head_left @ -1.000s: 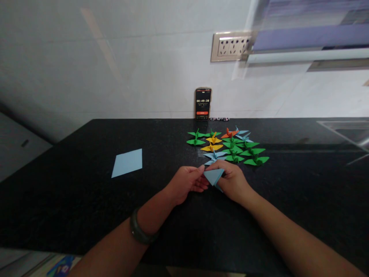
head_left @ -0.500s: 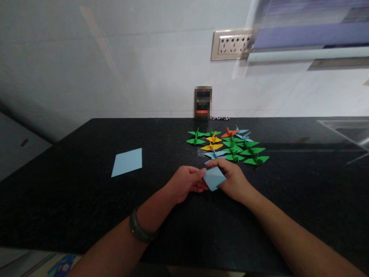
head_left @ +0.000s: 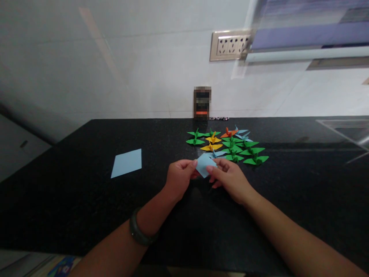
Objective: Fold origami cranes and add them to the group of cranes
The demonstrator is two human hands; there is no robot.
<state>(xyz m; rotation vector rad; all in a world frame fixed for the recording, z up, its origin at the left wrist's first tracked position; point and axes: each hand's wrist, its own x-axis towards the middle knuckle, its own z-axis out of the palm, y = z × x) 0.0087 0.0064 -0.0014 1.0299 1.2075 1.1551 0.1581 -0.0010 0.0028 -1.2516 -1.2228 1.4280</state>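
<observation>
A small folded piece of light blue paper (head_left: 203, 163) is held up over the dark counter between both hands. My left hand (head_left: 181, 175) pinches its left corner between thumb and fingers. On the opposite side, my right hand (head_left: 229, 177) has its thumb on the front of the paper, with the other fingers partly behind it. Just beyond the hands stand paper cranes in rows: several green cranes (head_left: 256, 159), yellow cranes (head_left: 211, 147), an orange crane (head_left: 230, 133) and light blue cranes (head_left: 242, 132). The folded paper partly hides one blue crane (head_left: 218, 154).
A flat sheet of light blue paper (head_left: 127, 163) lies on the black counter (head_left: 72, 192) at the left. Against the tiled wall stands a blurred-out dark box (head_left: 202, 103), with a patterned strip (head_left: 220, 119) beside it. A socket panel (head_left: 229, 46) is on the wall above.
The folded paper has moved slightly up and left and is turned. My right thumb has come from behind onto its front face, and my left hand has risen a little.
</observation>
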